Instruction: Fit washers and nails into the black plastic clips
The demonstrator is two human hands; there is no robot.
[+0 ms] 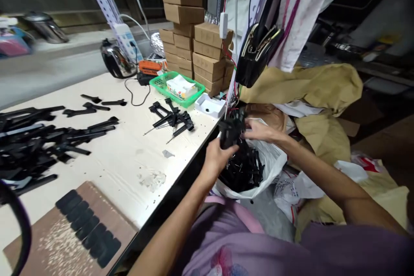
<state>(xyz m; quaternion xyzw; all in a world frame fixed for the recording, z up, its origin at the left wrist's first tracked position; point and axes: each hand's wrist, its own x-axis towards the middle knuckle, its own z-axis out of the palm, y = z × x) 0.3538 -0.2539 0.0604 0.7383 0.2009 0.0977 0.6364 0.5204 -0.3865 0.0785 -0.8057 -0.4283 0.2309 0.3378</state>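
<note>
Both my hands are over a white plastic bag [273,168] heaped with black plastic parts [244,172], beside the table edge. My left hand [218,155] is closed round a bunch of black plastic parts [229,134]. On the far side of the bunch, my right hand [257,130] has its fingers bent against the same parts; its fingertips are partly hidden. On the table nearby, a small group of black parts with thin metal rods [173,118] lies crossed over one another.
A large pile of black parts [39,142] covers the table's left side. Black pads [87,228] lie on a brown board [110,207]. Behind are a green basket [186,102], a white tray [210,105] and stacked cardboard boxes [208,60]. A black pouch [250,64] hangs from the post.
</note>
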